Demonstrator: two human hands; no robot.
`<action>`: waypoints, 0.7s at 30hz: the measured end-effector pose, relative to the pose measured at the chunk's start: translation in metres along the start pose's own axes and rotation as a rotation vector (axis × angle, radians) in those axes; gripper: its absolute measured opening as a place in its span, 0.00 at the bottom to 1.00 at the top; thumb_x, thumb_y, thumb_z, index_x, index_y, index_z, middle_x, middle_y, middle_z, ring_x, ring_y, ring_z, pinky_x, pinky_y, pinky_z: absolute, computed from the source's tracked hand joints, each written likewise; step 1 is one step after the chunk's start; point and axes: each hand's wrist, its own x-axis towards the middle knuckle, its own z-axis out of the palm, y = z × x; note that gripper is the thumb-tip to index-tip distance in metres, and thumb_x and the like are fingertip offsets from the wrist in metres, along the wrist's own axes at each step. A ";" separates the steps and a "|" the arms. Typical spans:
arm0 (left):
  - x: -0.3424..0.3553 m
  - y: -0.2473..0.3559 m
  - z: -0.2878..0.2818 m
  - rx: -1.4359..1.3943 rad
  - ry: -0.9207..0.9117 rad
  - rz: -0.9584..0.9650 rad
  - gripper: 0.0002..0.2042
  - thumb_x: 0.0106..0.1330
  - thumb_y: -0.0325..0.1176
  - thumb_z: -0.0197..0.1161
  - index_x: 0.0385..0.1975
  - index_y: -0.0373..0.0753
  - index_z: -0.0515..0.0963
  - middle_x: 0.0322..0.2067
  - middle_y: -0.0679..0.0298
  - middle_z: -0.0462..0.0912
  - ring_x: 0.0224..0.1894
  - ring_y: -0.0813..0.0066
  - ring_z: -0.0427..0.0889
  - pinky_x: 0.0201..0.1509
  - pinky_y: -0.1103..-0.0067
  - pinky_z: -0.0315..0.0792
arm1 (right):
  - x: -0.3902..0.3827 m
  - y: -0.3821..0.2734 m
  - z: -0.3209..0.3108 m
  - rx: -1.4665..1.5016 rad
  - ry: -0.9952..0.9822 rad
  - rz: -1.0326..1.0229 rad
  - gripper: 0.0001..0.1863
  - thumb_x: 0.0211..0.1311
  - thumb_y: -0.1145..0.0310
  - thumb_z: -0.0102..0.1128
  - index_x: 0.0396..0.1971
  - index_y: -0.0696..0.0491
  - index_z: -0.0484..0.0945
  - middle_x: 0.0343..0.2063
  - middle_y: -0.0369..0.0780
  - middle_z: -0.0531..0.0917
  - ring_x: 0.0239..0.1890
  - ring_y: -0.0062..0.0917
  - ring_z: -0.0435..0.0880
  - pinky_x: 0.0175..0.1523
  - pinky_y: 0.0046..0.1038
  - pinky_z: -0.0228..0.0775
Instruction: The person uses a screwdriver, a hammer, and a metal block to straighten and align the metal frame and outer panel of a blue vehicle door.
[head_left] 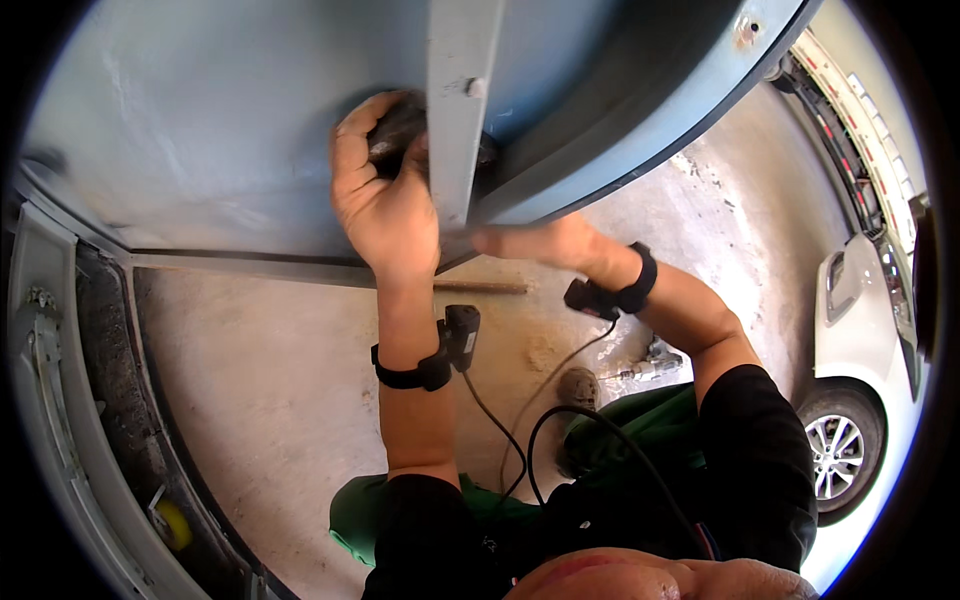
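My left hand point(385, 215) is closed round a dark, rounded block point(398, 132), holding it against the inside of a blue-grey metal panel point(230, 130). The block passes behind an upright grey bar point(460, 110), which hides part of it. To the right, my right hand point(540, 243) is at the panel's lower edge, just below the bar's foot. Its thumb points left; its fingers are hidden and slightly blurred, so I cannot see what they hold. Below the hands a thin brown rod point(482, 287) shows near the panel's edge.
Black straps with small devices point(462, 335) sit on both wrists, their cables point(560, 410) looping over my lap. A power tool point(650, 365) lies on the concrete floor point(270, 400). At left is a grey frame point(45, 260) holding a yellow roll point(173, 524); a white car point(860, 310) stands right.
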 end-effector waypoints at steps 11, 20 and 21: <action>-0.012 0.024 0.011 -0.241 0.017 -0.158 0.13 0.67 0.19 0.50 0.50 0.27 0.73 0.40 0.59 0.79 0.41 0.75 0.79 0.47 0.79 0.74 | -0.002 0.001 -0.002 -0.036 -0.067 0.022 0.12 0.50 0.70 0.75 0.32 0.57 0.82 0.29 0.39 0.85 0.32 0.24 0.83 0.37 0.27 0.75; -0.016 0.033 0.007 -0.138 0.035 -0.117 0.09 0.68 0.21 0.52 0.45 0.29 0.75 0.35 0.62 0.81 0.38 0.79 0.78 0.44 0.84 0.71 | 0.014 0.030 -0.035 0.219 -0.348 -0.111 0.25 0.44 0.67 0.80 0.44 0.58 0.81 0.40 0.41 0.85 0.43 0.26 0.83 0.49 0.27 0.75; -0.015 0.033 0.007 -0.121 0.032 -0.115 0.09 0.68 0.21 0.52 0.45 0.29 0.76 0.34 0.63 0.81 0.36 0.79 0.78 0.42 0.85 0.71 | 0.017 0.041 -0.044 0.348 -0.379 -0.086 0.27 0.45 0.68 0.80 0.46 0.58 0.80 0.42 0.41 0.85 0.45 0.27 0.82 0.51 0.27 0.74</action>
